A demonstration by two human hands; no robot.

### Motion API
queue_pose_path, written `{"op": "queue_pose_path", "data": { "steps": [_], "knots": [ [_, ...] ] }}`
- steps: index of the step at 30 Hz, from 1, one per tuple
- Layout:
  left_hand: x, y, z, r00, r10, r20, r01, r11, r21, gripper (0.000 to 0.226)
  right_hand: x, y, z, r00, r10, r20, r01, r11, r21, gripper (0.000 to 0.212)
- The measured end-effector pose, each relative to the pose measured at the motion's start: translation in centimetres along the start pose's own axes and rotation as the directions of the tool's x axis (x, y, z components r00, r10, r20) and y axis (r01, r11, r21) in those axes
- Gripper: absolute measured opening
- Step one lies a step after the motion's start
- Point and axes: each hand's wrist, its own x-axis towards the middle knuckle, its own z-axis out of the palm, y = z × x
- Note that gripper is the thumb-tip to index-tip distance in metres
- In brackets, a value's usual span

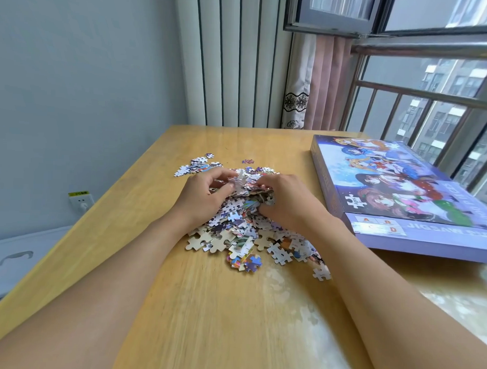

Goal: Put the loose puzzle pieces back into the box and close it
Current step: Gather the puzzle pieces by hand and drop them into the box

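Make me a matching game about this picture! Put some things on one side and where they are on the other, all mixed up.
Things:
1. puzzle box
2. pile of puzzle pieces
3. wall socket
4. curtain

Places:
A. low on the wall, left of the table
B. in the middle of the table, under both hands
C. beside the window, behind the table
D. on the table's right side, lid on

Pairs: 1-D, 2-B, 3-A, 4-C
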Motion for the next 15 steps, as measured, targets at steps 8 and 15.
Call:
{"op": "queue_pose_path", "data": {
  "steps": [8, 15],
  "knots": [
    [-0.2, 0.4, -0.2, 0.998, -0.012, -0.061, 0.009, 0.999, -0.053, 0.018, -0.3, -0.1, -1.4, 0.938, 0.298, -0.179, -0.206, 0.891, 0.404, 0.012],
    [-0.2, 0.5, -0.3, 0.996, -0.020, -0.090, 0.017, 0.999, -0.041, 0.016, 0.0, 0.0, -2.5, 0.818, 0.528, 0.228, -0.289, 0.035, 0.957, 0.017]
  ]
}}
